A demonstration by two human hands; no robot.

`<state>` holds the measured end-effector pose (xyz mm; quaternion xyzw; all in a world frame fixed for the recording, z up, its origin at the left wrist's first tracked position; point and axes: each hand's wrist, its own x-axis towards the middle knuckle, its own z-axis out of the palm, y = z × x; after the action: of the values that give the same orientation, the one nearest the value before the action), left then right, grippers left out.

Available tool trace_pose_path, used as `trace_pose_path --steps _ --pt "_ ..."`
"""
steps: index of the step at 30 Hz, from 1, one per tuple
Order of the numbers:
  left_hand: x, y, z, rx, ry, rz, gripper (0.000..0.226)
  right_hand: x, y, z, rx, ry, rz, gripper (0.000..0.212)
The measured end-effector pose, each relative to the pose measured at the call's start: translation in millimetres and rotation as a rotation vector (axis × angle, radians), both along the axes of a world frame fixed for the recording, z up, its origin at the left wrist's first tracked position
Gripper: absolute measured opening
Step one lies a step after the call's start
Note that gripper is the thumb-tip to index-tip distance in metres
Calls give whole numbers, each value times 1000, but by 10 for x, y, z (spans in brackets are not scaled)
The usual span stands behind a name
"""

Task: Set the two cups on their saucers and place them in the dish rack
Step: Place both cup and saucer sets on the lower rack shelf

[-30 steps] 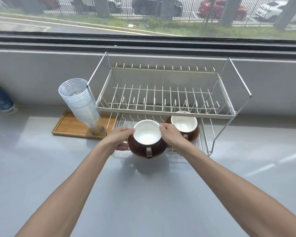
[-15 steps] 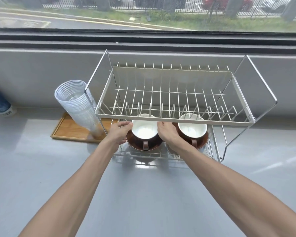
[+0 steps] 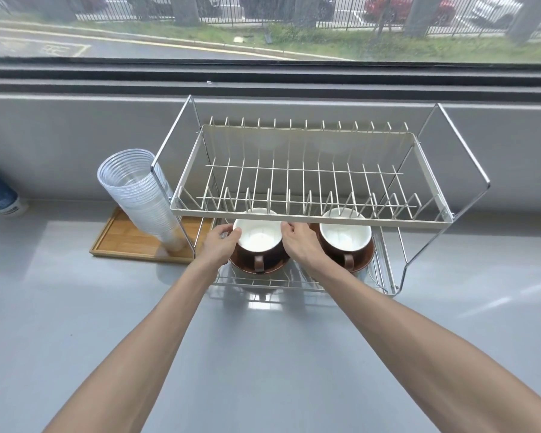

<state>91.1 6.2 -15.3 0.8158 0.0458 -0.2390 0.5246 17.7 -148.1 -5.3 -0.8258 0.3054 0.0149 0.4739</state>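
Two brown cups with white insides stand on brown saucers on the lower shelf of the two-tier wire dish rack (image 3: pixel 310 214). The left cup (image 3: pixel 258 242) sits on its saucer (image 3: pixel 247 268), handle facing me. My left hand (image 3: pixel 221 245) grips the cup's left side and my right hand (image 3: pixel 300 242) grips its right side. The right cup (image 3: pixel 345 237) rests on its saucer (image 3: pixel 364 260) untouched, just right of my right hand. The upper shelf's front bar hides the far rims of both cups.
A tilted stack of clear plastic cups (image 3: pixel 138 195) stands on a wooden tray (image 3: pixel 122 242) left of the rack. The rack's upper tier holds nothing. A grey wall and window ledge run behind. A blue-clad leg and white shoe (image 3: pixel 0 198) show at far left.
My hands carried the left cup and saucer from the counter's front edge of the rack inward onto the lower shelf, beside the right cup. The view moved closer to the rack.
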Motion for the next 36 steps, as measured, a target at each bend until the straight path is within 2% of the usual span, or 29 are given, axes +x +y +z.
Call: trace_pose_path --steps 6,11,16,20,24,27,29,32,36 --pt "-160 77 164 175 -34 -164 51 -239 22 204 -51 -27 71 38" --pt "-363 136 323 324 -107 -340 23 -484 -23 380 -110 38 168 36" --pt "-550 110 486 538 -217 -581 36 -761 -119 512 -148 155 385 35" --pt "-707 -49 583 706 -374 -722 36 -962 -242 521 -297 243 455 37" --pt "-875 -304 611 860 -561 -768 36 -1125 -371 544 -558 238 419 38" --pt "-957 -476 570 865 -727 -735 42 -1215 -503 508 -698 147 380 41" --pt "-1002 -584 512 795 -813 -683 51 -1265 -603 434 -726 81 348 43" --pt "-1056 -744 373 606 -767 -571 64 -1302 -744 258 -707 -6 263 50" --pt "-1123 -910 183 456 -721 -472 66 -1254 -875 73 -679 -91 147 56"
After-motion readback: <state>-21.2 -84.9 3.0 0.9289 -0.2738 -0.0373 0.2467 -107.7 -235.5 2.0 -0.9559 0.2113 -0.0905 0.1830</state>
